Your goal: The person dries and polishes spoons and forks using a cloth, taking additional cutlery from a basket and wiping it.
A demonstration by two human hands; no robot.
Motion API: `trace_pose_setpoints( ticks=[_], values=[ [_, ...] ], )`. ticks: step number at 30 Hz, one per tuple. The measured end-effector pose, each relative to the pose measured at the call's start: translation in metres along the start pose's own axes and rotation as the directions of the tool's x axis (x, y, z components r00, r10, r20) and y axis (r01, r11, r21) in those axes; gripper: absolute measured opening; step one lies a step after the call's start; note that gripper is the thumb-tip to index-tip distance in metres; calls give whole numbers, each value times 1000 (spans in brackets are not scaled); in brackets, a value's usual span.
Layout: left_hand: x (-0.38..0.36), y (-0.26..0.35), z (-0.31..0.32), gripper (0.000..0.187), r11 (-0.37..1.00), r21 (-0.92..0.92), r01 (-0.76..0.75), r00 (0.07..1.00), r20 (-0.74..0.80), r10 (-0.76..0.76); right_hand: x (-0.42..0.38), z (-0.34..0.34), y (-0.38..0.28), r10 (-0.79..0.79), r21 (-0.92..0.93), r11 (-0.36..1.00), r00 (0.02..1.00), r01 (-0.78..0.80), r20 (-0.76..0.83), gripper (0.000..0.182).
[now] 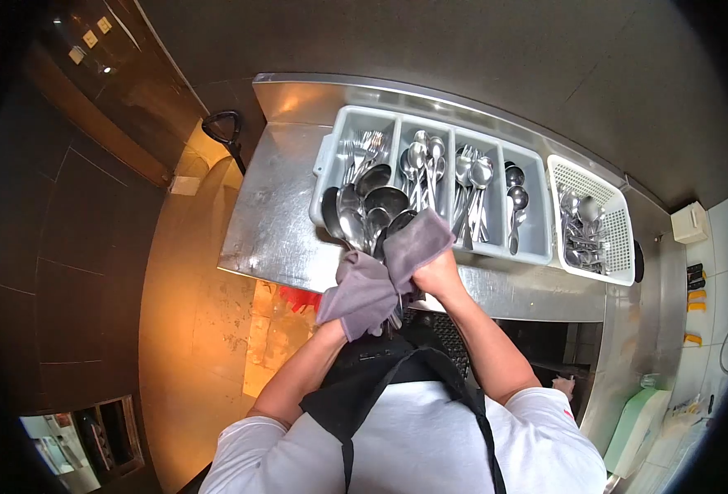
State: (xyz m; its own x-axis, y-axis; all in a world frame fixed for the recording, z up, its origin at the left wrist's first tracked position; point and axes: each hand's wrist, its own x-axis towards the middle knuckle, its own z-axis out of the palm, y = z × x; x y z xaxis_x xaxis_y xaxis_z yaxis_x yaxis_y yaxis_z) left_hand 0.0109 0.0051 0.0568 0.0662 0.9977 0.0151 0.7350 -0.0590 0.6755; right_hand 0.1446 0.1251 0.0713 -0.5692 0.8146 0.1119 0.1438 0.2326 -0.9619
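Far left: dark tiled wall, black handle (222, 128) sticking up by the counter's left end. Below it an orange-lit floor (207, 313).

Steel counter (273, 214) runs across the middle, bare on its left part. On it a grey cutlery tray (328, 155) with several long compartments. Leftmost compartments hold forks and big ladle-like spoons (372, 202); the middle and right ones hold spoons (473, 177), handles pointing toward the person.

Front edge of the counter, just below the tray: the person's hands, both wrapped in a grey cloth (364, 292). Left hand (356, 309) is covered by the lower fold of the cloth; grip cannot be made out, but it seems clenched around the cloth. A bunch of cutlery (356, 222) fans up and left out of the cloth, over the tray's near-left corner. Right hand (438, 276) is closed on the upper fold of the cloth, knuckles showing, just at the tray's near edge. Hands touching each other through the cloth.

Person wears a white shirt and black apron (380, 387), forearms bare.

Right of the tray, close beside it: a white perforated basket (619, 239) with more cutlery piled inside, mostly spoons. Further right: white wall tiles, a small white box (689, 222), yellow clips (695, 300). Bottom right, a pale green board (636, 428).
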Motion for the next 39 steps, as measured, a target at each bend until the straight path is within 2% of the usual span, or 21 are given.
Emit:
trace_pose_setpoints(
  ticks=[1,3,5,7,11,12,15,16,18,21,24,25,27,30,32,33,34,35,36,38,39],
  values=[
    [1,5,-6,8,977,203,-68,997,47,60,2,-2,0,-60,-30,998,998,61,18,28],
    [-1,3,-6,8,939,322,-123,991,87,100,4,-8,-1,-179,-89,979,982,184,58,30],
    [-7,-7,0,8,974,199,-105,994,64,94,3,-9,-6,-208,-53,976,978,210,31,27],
    [-17,-22,14,9,979,-203,9,1000,2,-9,5,-10,-8,-240,-104,966,970,235,-43,24],
    [-36,-42,44,10,716,-678,165,977,11,-215,24,-19,-2,-287,-235,945,921,228,-262,22],
    [-39,-44,48,10,680,-712,176,970,7,-243,27,-21,4,-309,-288,929,915,231,-260,24],
    [-39,-40,38,11,696,-700,158,954,-74,-291,20,1,6,55,-68,995,952,-79,-302,21],
    [-36,-39,34,13,735,-662,146,950,-115,-292,10,15,-3,-3,-148,988,958,-41,-287,26],
    [-28,-42,31,15,818,-561,127,942,-189,-276,-5,58,7,-281,-237,942,945,238,-168,30],
    [-25,-52,23,17,884,-444,148,944,-202,-260,4,43,-1,160,154,969,968,-192,194,33],
    [-29,-60,11,18,914,-359,191,949,-170,-265,0,54,-4,44,16,999,965,-50,257,39],
    [-31,-61,10,18,893,-410,184,948,-168,-272,6,62,5,20,35,999,979,-27,205,37],
    [-34,-61,8,17,803,-579,142,940,-174,-292,23,64,8,161,256,945,970,-205,184,36],
    [-41,-56,1,15,519,-855,16,924,-186,-334,45,57,4,383,539,667,857,-515,346,40],
    [-41,-53,-6,14,282,-955,-89,915,-190,-355,37,52,-19,275,326,875,922,-358,272,36],
    [-40,-51,-12,13,703,-711,19,931,-243,-271,34,50,-28,74,283,948,964,-148,256,31],
    [-41,-49,-20,12,952,-289,101,953,-245,-175,31,51,-34,-130,237,969,959,69,250,27],
    [-42,-50,-19,11,969,-221,107,963,-219,-156,31,50,-36,-14,258,964,952,-69,306,30],
    [-43,-50,-19,10,983,-150,109,972,-192,-137,32,49,-35,-14,210,976,950,-54,311,36],
    [-44,-55,-13,8,650,-760,30,969,-137,-204,35,46,-36,-19,114,993,949,-18,315,48],
    [-45,-49,-14,7,618,-784,57,960,-128,-251,37,48,-38,-138,63,990,972,128,191,42]
  ],
)
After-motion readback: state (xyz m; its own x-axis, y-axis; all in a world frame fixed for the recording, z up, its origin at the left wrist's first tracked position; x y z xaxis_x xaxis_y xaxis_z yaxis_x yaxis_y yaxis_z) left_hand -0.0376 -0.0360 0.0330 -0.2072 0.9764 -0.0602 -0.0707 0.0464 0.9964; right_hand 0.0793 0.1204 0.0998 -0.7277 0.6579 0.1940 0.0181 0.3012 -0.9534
